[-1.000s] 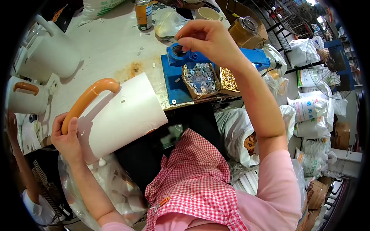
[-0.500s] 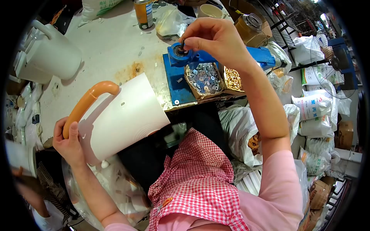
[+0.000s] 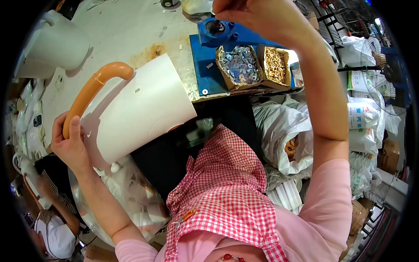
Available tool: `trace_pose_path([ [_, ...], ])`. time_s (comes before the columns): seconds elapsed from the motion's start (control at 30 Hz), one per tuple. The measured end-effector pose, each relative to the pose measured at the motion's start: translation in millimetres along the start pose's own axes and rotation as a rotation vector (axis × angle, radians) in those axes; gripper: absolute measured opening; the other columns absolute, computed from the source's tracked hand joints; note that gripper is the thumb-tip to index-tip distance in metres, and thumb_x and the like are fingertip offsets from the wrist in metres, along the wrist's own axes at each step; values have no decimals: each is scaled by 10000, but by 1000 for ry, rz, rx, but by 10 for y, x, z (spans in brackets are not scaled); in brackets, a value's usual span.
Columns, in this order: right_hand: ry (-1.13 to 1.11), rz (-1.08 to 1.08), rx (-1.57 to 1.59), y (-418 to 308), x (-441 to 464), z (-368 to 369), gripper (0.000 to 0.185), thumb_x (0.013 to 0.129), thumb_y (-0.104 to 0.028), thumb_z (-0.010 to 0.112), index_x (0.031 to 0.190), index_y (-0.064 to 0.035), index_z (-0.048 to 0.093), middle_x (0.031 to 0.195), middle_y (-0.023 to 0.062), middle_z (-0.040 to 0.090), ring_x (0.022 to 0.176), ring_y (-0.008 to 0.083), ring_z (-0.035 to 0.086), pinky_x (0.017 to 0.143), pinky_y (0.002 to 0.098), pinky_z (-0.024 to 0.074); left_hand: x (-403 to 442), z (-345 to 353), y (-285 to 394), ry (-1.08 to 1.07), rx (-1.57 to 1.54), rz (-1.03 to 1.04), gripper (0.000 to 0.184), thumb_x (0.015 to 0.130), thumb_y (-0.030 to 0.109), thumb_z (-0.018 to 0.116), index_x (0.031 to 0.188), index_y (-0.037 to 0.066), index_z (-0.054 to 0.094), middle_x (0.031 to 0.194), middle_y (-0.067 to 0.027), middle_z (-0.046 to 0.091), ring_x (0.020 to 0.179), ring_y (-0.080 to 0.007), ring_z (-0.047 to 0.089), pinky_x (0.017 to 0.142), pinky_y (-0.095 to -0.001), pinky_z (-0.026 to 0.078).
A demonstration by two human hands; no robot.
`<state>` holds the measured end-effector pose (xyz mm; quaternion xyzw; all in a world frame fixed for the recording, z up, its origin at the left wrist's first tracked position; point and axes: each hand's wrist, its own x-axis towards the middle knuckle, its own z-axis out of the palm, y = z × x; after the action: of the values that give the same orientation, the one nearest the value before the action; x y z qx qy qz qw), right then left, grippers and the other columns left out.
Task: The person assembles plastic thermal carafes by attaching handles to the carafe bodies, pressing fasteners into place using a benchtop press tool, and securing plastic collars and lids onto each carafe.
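Logging remotely, I see the left hand (image 3: 72, 142) gripping the lower end of a curved orange plastic handle (image 3: 89, 94), set against a smooth white cylinder (image 3: 142, 107) lying slantwise at the pale, rust-stained tabletop's (image 3: 115, 28) edge. Should that grip slacken, I judge the cylinder could roll off. Rightward: a blue metal fixture (image 3: 210, 41) with a round socket; the right hand (image 3: 244, 11) bends over it, cropped, so I cannot tell what it holds. Then a ragged cardboard box of flat grey washers (image 3: 239, 65), another of shiny brass-coloured pieces (image 3: 275, 65).
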<state>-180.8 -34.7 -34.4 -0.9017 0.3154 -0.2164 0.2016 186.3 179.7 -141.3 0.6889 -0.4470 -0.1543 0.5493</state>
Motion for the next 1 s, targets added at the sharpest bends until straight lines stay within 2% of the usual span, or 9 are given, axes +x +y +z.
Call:
trace_pose_path([
  [0.13, -29, -260, -295, -30, 24, -47, 75, 743, -38, 746, 805, -18, 709, 751, 124, 690, 724, 303, 686, 681, 384, 548, -9, 6, 19, 17, 11, -3, 267, 923, 254, 770, 1033, 29, 676, 701, 71, 504, 569, -14, 392, 515, -185, 261],
  [0.23, -27, -175, -196, -11, 19, -48, 79, 753, -39, 764, 817, -18, 723, 748, 126, 704, 707, 274, 704, 670, 357, 553, -4, 4, -17, 17, -2, 8, 283, 919, 264, 775, 1044, 31, 674, 710, 70, 513, 577, -15, 400, 517, -185, 267],
  [0.33, -127, 107, -60, 4, 79, -73, 121, 791, -112, 808, 831, -24, 736, 729, 133, 709, 677, 248, 707, 645, 349, 545, 7, 4, -42, 4, -6, 7, 299, 915, 274, 779, 1053, 32, 672, 716, 69, 520, 585, -15, 404, 519, -183, 275],
  [0.53, -126, -93, -235, 88, 131, -40, 183, 791, -181, 835, 834, -33, 736, 684, 122, 687, 650, 258, 686, 635, 337, 536, 6, 2, -43, -2, 9, 0, 296, 914, 274, 780, 1052, 35, 674, 708, 73, 515, 584, -14, 396, 525, -182, 282],
  [0.67, -191, 52, -147, 56, 106, -23, 177, 804, -154, 827, 838, -16, 721, 694, 109, 695, 649, 214, 681, 624, 335, 528, 11, 17, -34, -4, 9, 35, 293, 914, 269, 780, 1051, 33, 674, 708, 68, 522, 583, -15, 402, 526, -182, 287],
  [0.73, -133, 39, -153, 224, 33, 109, 135, 877, -84, 775, 987, -28, 721, 885, 34, 722, 766, 80, 675, 710, 227, 553, 7, 22, -37, -4, 0, 36, 285, 916, 261, 777, 1051, 32, 674, 710, 65, 527, 584, -16, 410, 524, -181, 293],
  [0.87, -46, 31, 57, 234, -71, 166, 157, 857, -110, 802, 984, -51, 730, 852, 37, 724, 729, 82, 674, 673, 231, 549, -1, 11, -38, -3, -3, 16, 265, 921, 237, 769, 1058, 30, 676, 723, 57, 545, 585, -20, 437, 517, -177, 312],
  [0.97, 287, 113, 254, 120, -293, 268, 154, 843, -101, 811, 962, -44, 733, 836, 46, 727, 724, 87, 674, 655, 228, 537, -1, -6, -32, 13, 25, -35, 254, 926, 228, 763, 1066, 33, 679, 735, 55, 552, 583, -20, 441, 515, -175, 318],
  [1.0, 358, 84, 95, 318, -484, 320, 114, 853, -79, 794, 948, -48, 740, 852, 49, 731, 736, 97, 678, 656, 233, 537, -16, -22, -30, 3, 39, -59, 254, 926, 228, 763, 1066, 33, 679, 735, 55, 552, 583, -20, 441, 515, -175, 318],
])
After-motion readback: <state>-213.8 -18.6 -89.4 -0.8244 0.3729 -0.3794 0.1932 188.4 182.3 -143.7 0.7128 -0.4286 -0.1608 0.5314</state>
